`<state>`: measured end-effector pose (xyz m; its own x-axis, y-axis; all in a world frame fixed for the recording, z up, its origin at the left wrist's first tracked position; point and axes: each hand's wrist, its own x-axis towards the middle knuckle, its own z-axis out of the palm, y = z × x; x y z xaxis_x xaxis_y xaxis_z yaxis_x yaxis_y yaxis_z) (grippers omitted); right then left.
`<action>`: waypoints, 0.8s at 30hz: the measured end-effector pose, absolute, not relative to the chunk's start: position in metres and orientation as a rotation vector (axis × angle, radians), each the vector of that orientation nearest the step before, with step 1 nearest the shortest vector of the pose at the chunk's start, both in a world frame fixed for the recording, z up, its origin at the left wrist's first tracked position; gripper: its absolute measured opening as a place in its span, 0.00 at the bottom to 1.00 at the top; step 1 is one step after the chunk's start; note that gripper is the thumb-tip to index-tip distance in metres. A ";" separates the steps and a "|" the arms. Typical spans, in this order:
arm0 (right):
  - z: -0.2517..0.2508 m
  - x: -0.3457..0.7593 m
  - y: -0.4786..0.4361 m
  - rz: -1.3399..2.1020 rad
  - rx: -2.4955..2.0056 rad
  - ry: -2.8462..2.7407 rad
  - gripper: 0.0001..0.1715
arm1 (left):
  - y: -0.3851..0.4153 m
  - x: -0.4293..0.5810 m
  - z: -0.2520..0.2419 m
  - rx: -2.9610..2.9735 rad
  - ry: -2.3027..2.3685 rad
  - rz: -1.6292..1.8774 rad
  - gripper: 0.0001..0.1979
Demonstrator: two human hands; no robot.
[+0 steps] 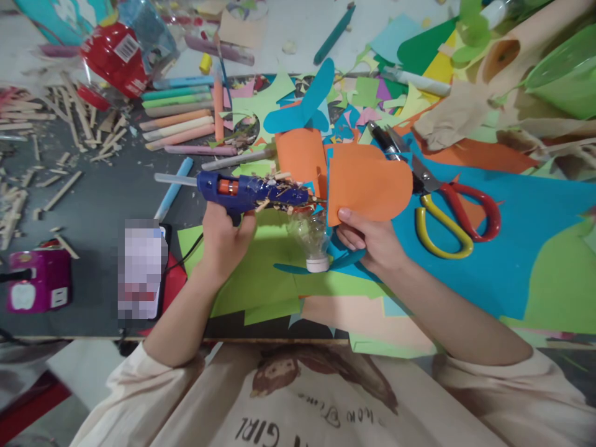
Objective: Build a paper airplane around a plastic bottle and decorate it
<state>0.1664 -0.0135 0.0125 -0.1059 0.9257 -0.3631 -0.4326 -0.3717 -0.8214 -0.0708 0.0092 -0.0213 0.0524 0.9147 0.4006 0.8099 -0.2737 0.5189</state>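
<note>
My left hand [228, 239] grips a blue hot glue gun [251, 191] by its handle, with a clear glue stick [177, 180] out of its back. Wood bits cling to the barrel, and the nozzle points right. Between the thumb and fingers of my right hand [367, 239] is an orange paper piece [372, 180], rounded at its right end. The nozzle is at or very near its left edge; contact I cannot make out. Below sits a clear plastic bottle [310, 233] with a white cap. Another orange paper piece [300, 152] with blue paper petals [305, 105] lies behind.
Scissors [456, 211] with red and yellow handles lie at right on blue paper [493, 267]. Several markers [181, 118] and wood sticks [77, 118] cover the back left. A phone [144, 273] and a purple box [40, 279] are at left. A cord [189, 251] runs near my left wrist.
</note>
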 end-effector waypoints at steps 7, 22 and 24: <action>0.013 0.166 -0.014 1.684 -1.121 -0.704 0.31 | 0.010 -0.069 -0.019 2.217 1.815 1.048 0.10; 0.014 0.166 -0.014 1.708 -1.113 -0.716 0.29 | 0.010 -0.069 -0.017 2.100 1.929 1.095 0.12; 0.015 0.166 -0.014 1.712 -1.110 -0.722 0.29 | 0.010 -0.070 -0.018 2.090 1.940 1.108 0.11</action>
<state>0.1662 -0.0142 0.0147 -0.1491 0.9227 -0.3556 -0.3889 -0.3854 -0.8368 -0.0701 0.0104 -0.0178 -0.0649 0.8947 0.4418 0.8351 -0.1936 0.5148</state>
